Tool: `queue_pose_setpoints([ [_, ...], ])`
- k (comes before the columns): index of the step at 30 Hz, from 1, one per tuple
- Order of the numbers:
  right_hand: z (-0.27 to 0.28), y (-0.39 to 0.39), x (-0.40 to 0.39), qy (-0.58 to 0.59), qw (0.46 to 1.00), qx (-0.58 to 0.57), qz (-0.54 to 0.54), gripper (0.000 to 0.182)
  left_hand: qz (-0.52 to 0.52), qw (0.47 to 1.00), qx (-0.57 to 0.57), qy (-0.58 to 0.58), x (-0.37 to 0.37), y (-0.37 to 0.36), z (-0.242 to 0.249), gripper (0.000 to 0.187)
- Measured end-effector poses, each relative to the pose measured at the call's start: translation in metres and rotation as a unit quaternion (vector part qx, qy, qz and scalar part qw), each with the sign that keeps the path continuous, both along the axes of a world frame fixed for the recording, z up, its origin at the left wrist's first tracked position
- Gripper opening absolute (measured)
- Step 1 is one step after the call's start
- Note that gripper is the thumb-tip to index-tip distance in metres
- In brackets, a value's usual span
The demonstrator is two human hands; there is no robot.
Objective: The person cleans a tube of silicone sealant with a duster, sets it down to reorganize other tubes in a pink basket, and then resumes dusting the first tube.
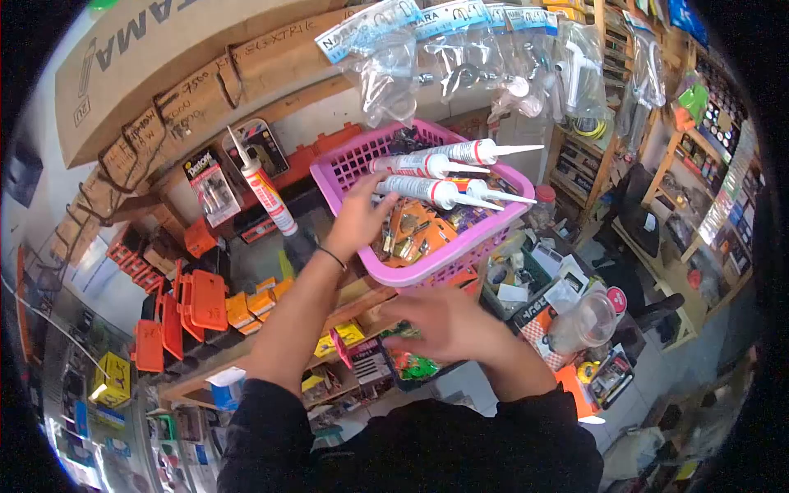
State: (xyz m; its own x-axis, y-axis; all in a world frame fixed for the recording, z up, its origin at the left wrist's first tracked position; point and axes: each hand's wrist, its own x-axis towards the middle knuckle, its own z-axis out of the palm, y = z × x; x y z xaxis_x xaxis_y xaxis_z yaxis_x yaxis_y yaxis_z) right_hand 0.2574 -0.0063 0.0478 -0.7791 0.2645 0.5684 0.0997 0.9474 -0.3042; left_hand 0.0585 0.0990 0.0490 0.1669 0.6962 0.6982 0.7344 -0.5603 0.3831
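A pink plastic basket (485, 232) holds several white sealant tubes with long nozzles, lying across packaged small goods. My left hand (362, 215) reaches over the basket's near left side, its fingers closed around the back end of the nearest sealant tube (423, 191). Beyond it lie a second sealant tube (419, 166) and a third one (468, 153), nozzles pointing right. My right hand (440, 322) is blurred by motion just below the basket, fingers apart with nothing in them. To the left, another sealant tube (267, 197) stands tilted outside the basket.
Bagged fittings (468, 62) hang above the basket. A large cardboard box (164, 62) sits at upper left, with orange plastic cases (201, 300) below. On the right are a clear plastic container (582, 320) and wooden shelves (670, 177) with goods.
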Motion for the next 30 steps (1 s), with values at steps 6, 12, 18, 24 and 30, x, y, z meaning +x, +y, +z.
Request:
queue_pose_setpoints([
  [6,0.018,0.024,0.021,0.049,0.993,-0.047,-0.092,0.024,-0.033,0.991,-0.131,-0.022,-0.008,0.013,-0.011,0.045],
  [12,0.035,0.095,0.003,0.097,0.917,0.121,-0.369,0.019,0.013,0.978,-0.200,-0.056,-0.011,0.018,-0.012,0.047],
  [18,0.016,0.146,-0.025,-0.119,0.864,0.045,-0.488,0.032,0.022,0.981,-0.192,-0.016,-0.009,0.012,-0.004,0.044],
  [24,0.017,0.148,-0.021,-0.140,0.855,-0.014,-0.500,0.037,0.035,0.987,-0.156,-0.011,-0.009,0.007,-0.005,0.040],
  [30,0.027,0.142,-0.017,-0.166,0.843,-0.083,-0.506,0.043,0.034,0.991,-0.132,0.003,-0.007,0.005,-0.005,0.040],
])
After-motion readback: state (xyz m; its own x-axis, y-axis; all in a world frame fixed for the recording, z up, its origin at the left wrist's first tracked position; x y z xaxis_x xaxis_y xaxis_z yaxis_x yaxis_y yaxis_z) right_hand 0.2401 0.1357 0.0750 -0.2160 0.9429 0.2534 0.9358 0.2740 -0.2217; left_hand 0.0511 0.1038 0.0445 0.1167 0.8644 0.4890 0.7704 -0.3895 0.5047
